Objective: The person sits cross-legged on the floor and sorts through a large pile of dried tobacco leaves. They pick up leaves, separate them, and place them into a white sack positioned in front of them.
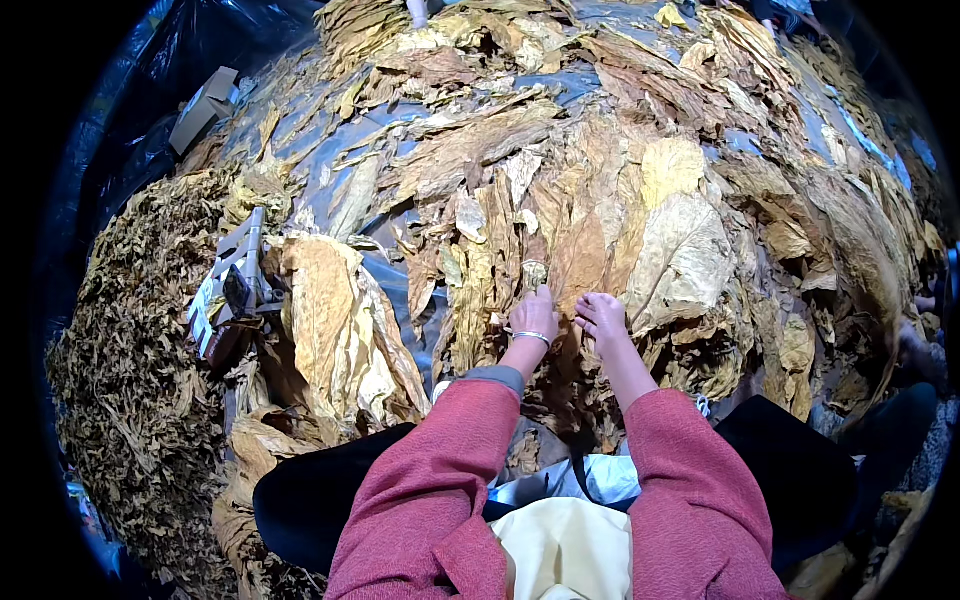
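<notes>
Large dried tobacco leaves lie spread in front of me. My left hand (pixel 536 316), with a thin bracelet at the wrist, is closed at the near end of a brown leaf bundle (pixel 534 272); what its fingers hold is hidden. Close beside it on the right, my right hand (pixel 602 318) has its fingers curled together at the lower end of a reddish-brown leaf (pixel 580 262). Whether it grips that leaf cannot be made out. A broad pale leaf (pixel 685 255) lies just beyond my right hand.
To the left rises a heap of small, shrivelled brown leaves (pixel 140 320). Between it and me are a grey-and-white box-like object (pixel 225 285) and a stack of pale leaves (pixel 345 320). An open cardboard box (pixel 204 108) stands far left. Blue plastic sheeting (pixel 400 290) shows beneath the leaves.
</notes>
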Motion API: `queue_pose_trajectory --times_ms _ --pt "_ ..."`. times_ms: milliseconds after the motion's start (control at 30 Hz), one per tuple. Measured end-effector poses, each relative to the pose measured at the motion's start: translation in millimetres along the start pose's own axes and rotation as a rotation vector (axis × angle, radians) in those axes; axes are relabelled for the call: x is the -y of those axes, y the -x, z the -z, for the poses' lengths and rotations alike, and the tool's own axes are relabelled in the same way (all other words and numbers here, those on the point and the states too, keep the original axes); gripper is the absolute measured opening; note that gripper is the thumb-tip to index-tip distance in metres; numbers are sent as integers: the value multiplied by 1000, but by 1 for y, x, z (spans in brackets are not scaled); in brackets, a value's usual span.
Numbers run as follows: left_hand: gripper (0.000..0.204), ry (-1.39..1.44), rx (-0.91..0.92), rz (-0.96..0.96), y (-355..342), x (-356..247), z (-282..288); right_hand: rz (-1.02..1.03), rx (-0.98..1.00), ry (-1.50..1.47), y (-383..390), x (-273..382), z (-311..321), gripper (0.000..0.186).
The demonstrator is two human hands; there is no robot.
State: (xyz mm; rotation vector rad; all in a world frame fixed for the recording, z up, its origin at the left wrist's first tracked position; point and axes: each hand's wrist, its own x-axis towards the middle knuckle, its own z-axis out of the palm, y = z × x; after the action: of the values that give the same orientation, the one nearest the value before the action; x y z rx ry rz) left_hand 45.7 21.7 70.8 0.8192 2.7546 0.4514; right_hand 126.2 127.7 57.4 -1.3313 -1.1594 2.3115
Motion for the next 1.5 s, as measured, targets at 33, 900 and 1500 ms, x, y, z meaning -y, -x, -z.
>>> queue_pose_trajectory --times_ms 33,900,1500 --pt "28 9 -48 17 0 0 0 11 0 10 0 -1 -1 16" --pt "20 615 -43 -152 14 -29 -7 250 -48 73 -16 -15 4 5" --pt "46 272 -2 189 4 5 -20 363 -298 -279 -20 62 44 17"
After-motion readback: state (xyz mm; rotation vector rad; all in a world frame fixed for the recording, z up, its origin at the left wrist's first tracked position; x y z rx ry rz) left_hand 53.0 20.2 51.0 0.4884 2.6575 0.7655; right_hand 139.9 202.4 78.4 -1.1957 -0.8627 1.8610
